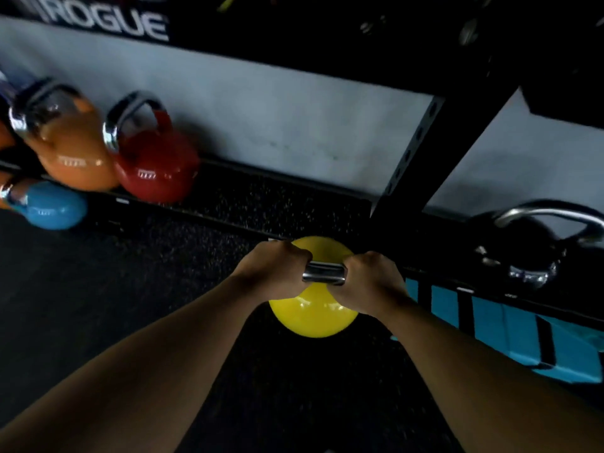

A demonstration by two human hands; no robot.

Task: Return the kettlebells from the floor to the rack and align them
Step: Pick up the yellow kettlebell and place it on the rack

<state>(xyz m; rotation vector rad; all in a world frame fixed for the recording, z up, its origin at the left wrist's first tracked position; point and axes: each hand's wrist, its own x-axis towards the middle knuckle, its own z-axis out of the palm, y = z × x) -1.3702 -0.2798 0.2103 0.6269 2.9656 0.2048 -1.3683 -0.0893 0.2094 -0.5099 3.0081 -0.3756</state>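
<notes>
Roughly midway: my left hand (pixel 274 268) and right hand (pixel 369 279) both clench the chrome handle of the glossy yellow kettlebell (pixel 313 317) near the low black rack shelf's (pixel 294 204) front edge, where orange (pixel 70 148) and red (pixel 157 165) kettlebells sit at its left end, blue kettlebell (pixel 52 206) unracked.

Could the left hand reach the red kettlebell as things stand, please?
Probably not at once: the left hand and right hand both grip the yellow kettlebell handle, and the red kettlebell sits well off to the left.
</notes>
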